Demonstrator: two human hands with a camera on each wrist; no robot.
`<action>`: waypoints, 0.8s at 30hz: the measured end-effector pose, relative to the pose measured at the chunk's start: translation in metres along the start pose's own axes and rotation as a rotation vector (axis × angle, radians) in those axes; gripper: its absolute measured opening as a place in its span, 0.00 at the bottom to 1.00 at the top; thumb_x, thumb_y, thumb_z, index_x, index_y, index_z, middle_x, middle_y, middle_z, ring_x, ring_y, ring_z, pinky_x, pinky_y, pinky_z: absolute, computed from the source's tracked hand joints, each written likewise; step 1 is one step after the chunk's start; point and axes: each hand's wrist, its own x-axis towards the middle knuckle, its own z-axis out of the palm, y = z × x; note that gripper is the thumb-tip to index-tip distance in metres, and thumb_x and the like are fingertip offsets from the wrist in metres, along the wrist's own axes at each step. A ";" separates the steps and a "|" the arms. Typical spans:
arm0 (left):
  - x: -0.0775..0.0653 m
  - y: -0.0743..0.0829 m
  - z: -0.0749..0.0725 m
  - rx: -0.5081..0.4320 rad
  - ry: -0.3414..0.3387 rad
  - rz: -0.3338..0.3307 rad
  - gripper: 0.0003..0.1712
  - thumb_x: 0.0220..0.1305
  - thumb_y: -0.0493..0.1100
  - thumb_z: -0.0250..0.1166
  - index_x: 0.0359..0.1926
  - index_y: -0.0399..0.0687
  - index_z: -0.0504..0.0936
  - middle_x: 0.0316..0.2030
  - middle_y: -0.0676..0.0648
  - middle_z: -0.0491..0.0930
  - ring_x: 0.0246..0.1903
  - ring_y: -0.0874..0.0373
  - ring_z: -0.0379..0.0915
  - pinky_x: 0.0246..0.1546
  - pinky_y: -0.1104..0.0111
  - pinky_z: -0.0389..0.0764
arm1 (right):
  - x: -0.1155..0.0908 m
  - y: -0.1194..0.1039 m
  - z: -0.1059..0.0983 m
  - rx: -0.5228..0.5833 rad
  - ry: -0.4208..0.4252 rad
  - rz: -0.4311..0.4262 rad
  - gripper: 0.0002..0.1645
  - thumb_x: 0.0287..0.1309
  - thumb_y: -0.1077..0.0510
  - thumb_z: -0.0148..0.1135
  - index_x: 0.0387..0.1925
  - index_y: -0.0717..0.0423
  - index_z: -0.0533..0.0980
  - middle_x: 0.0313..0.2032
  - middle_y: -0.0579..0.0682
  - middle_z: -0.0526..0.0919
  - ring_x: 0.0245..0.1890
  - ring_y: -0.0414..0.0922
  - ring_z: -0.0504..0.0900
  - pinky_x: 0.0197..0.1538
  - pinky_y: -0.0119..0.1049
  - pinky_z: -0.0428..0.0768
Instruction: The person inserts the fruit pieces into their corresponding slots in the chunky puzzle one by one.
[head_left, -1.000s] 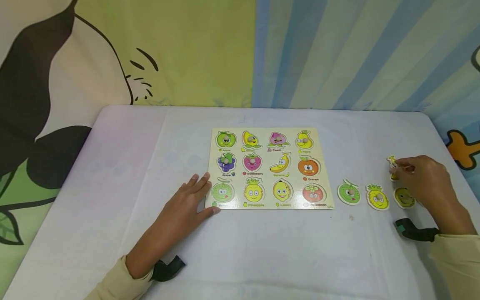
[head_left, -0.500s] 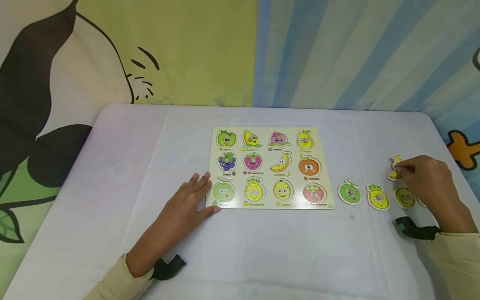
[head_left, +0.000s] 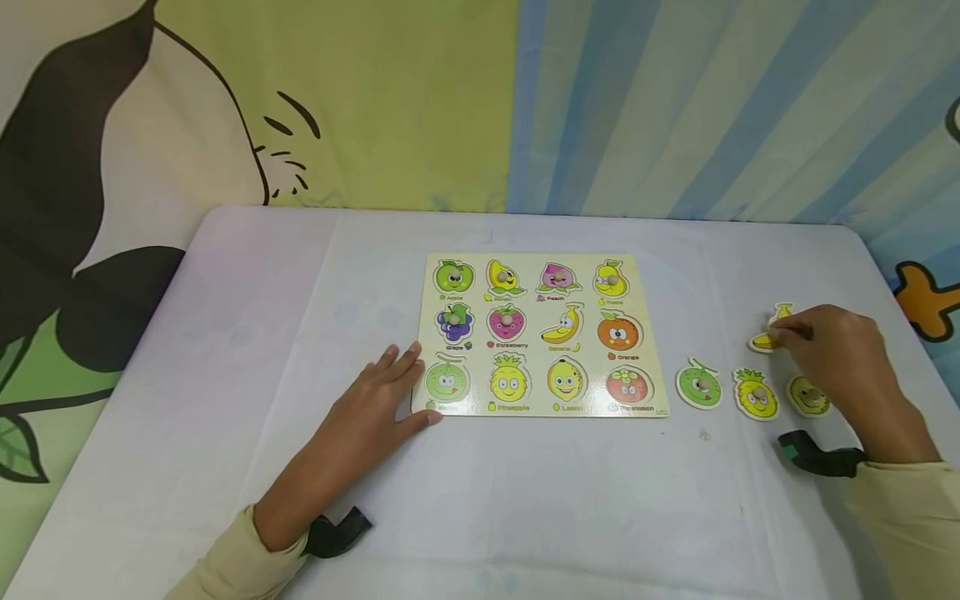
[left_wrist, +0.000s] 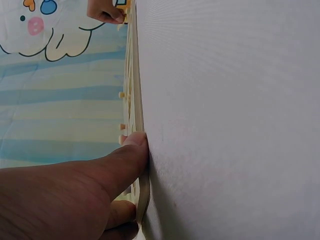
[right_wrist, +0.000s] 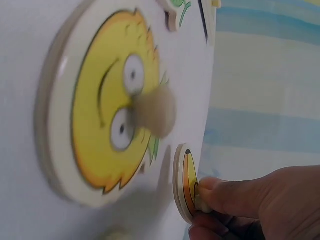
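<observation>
My left hand [head_left: 371, 408] rests at the left edge of a fruit puzzle board [head_left: 534, 383], its fingers extended. In the left wrist view the thumb [left_wrist: 127, 160] touches the board's edge. With thumb and fingertips my right hand [head_left: 851, 358] pinches the knob of a yellow banana puzzle piece [head_left: 765, 342], right of the board. In the right wrist view the banana piece [right_wrist: 181, 185] stands close to the white surface; whether it touches cannot be told. Loose pieces lie below it: a melon [head_left: 699, 387], a pineapple [head_left: 756, 397] and a lemon [head_left: 808, 398].
The table [head_left: 547, 500] has a white cover, and printed curtains [head_left: 405, 108] hang behind it. Knobbed pieces such as the apple [head_left: 453, 277] and strawberry [head_left: 506, 323] sit in the board's two upper rows. Black wrist mounts [head_left: 337, 533] stick out near both sleeves.
My right hand has moved the banana piece left, toward the board, and the lemon piece shows more fully. The left hand stays in place on the board.
</observation>
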 end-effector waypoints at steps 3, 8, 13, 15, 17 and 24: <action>0.000 0.000 0.000 -0.001 0.003 0.000 0.45 0.48 0.50 0.79 0.64 0.34 0.72 0.68 0.38 0.63 0.68 0.36 0.53 0.64 0.45 0.60 | -0.001 -0.007 -0.001 0.013 -0.009 -0.014 0.13 0.63 0.65 0.62 0.43 0.75 0.79 0.40 0.71 0.77 0.37 0.63 0.72 0.39 0.58 0.77; 0.000 0.000 0.001 -0.002 0.011 0.005 0.44 0.48 0.49 0.79 0.63 0.34 0.73 0.68 0.38 0.64 0.68 0.36 0.54 0.64 0.45 0.60 | 0.000 -0.018 -0.002 0.038 -0.014 -0.035 0.13 0.64 0.64 0.62 0.42 0.73 0.79 0.41 0.69 0.77 0.38 0.62 0.73 0.36 0.55 0.77; -0.001 -0.001 0.001 -0.003 0.016 0.007 0.44 0.48 0.49 0.79 0.63 0.33 0.73 0.68 0.38 0.64 0.68 0.36 0.54 0.64 0.45 0.60 | 0.001 -0.030 -0.002 0.063 -0.009 -0.082 0.12 0.64 0.63 0.62 0.42 0.72 0.80 0.41 0.69 0.78 0.36 0.60 0.73 0.31 0.48 0.76; -0.001 -0.001 0.000 -0.002 0.016 0.007 0.44 0.47 0.49 0.79 0.63 0.33 0.73 0.68 0.38 0.64 0.68 0.36 0.54 0.63 0.44 0.61 | 0.001 -0.035 -0.001 0.070 -0.008 -0.092 0.13 0.64 0.62 0.62 0.42 0.71 0.81 0.41 0.69 0.78 0.37 0.60 0.74 0.31 0.49 0.75; -0.001 0.000 -0.001 -0.003 0.009 0.003 0.45 0.48 0.50 0.79 0.63 0.33 0.73 0.68 0.38 0.63 0.68 0.36 0.54 0.64 0.44 0.60 | 0.001 -0.041 0.000 0.078 -0.010 -0.111 0.13 0.64 0.62 0.62 0.42 0.70 0.81 0.42 0.68 0.79 0.38 0.60 0.75 0.32 0.49 0.74; 0.000 0.002 -0.002 -0.004 -0.020 -0.014 0.45 0.49 0.50 0.78 0.64 0.34 0.72 0.69 0.39 0.62 0.69 0.36 0.52 0.64 0.45 0.59 | -0.001 -0.063 0.008 0.115 -0.017 -0.180 0.10 0.63 0.63 0.62 0.39 0.68 0.83 0.41 0.66 0.80 0.36 0.56 0.77 0.30 0.44 0.73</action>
